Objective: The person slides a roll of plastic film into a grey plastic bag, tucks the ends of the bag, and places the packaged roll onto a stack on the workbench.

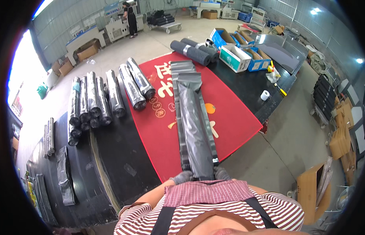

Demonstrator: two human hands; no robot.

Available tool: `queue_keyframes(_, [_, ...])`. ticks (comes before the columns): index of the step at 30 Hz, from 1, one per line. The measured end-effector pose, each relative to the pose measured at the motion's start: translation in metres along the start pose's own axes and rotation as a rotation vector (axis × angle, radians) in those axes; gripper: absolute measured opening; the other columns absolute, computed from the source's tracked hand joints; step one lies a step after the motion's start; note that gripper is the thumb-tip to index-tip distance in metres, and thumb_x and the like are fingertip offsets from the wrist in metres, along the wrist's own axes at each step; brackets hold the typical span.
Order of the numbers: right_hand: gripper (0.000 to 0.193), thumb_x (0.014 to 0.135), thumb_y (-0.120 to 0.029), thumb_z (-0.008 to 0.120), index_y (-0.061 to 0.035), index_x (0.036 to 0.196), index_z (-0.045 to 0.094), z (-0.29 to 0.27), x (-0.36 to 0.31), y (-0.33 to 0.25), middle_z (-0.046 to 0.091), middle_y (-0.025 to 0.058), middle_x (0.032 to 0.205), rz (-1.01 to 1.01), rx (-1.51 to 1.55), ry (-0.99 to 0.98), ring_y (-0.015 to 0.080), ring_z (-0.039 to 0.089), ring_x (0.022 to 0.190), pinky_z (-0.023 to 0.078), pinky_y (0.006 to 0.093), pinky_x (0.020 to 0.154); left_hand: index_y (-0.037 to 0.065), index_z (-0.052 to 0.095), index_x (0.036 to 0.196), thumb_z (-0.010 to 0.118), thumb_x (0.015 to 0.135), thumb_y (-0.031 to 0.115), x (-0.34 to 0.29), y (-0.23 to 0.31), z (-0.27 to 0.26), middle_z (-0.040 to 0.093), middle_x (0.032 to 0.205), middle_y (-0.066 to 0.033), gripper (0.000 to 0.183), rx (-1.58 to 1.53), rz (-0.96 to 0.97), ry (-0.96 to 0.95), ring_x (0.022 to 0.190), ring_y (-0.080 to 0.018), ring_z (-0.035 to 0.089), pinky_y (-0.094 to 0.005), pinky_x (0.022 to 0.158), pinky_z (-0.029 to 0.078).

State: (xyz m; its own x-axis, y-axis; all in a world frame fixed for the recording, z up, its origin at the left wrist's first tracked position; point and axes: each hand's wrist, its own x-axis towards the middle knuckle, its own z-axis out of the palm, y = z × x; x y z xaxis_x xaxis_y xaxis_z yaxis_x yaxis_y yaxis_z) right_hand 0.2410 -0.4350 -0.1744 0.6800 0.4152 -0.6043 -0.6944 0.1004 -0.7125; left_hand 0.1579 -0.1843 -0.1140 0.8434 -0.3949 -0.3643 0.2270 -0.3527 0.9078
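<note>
A long dark-grey plastic bag (194,129) lies lengthwise on the red mat (237,125), its near end against my body. Its middle bulges along its length, but I cannot see what is inside. More flat grey bags (182,66) lie beneath it and stick out at the far end. My left hand (183,177), in a grey glove, grips the bag's near left corner. At the near right corner my gloved right hand (221,173) is closed on the edge of the same bag. The fingertips of both hands are partly hidden by the plastic.
Wrapped black rolls (94,102) are stacked on the black table (123,160) to the left. Two unwrapped dark rolls (190,53) lie beyond the mat. Open cartons (234,58), a white tape roll (265,95) and a yellow-handled tool (282,91) sit at the right. A person (131,19) stands far off.
</note>
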Motion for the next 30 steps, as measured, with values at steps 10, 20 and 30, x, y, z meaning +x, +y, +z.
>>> queue_keyframes(10, [0.059, 0.084, -0.050, 0.057, -0.0112, 0.128, 0.053, 0.020, -0.122, -0.119, 0.061, 0.0125, 0.120, 0.130, 0.372, -0.192, 0.0283, 0.059, 0.106, 0.049, 0.0461, 0.091, 0.004, 0.065, 0.094, 0.053, 0.084, 0.028, 0.013, 0.185, -0.014, 0.064, 0.093, -0.0161, 0.028, 0.836, 0.471, -0.062, 0.097, -0.0333, 0.058, -0.0446, 0.086, 0.045])
queue_keyframes(20, [0.064, 0.082, -0.056, 0.061, -0.0096, 0.126, 0.054, 0.033, -0.141, -0.108, 0.062, 0.0123, 0.115, 0.234, 0.364, 0.197, 0.0258, 0.061, 0.101, 0.051, 0.0404, 0.089, 0.007, 0.069, 0.081, 0.054, 0.085, 0.034, 0.052, 0.217, 0.024, 0.068, 0.084, -0.0103, 0.031, 0.885, 0.586, -0.129, 0.089, -0.0289, 0.062, -0.0451, 0.074, 0.050])
queue_keyframes(30, [0.063, 0.082, -0.054, 0.062, -0.0090, 0.125, 0.053, 0.047, -0.152, -0.108, 0.062, 0.0124, 0.114, 0.135, 0.317, 0.225, 0.0257, 0.061, 0.101, 0.051, 0.0400, 0.088, 0.008, 0.068, 0.084, 0.049, 0.091, 0.035, 0.047, 0.199, -0.003, 0.065, 0.087, -0.0099, 0.034, 0.715, 0.737, -0.282, 0.095, -0.0301, 0.057, -0.0451, 0.085, 0.044])
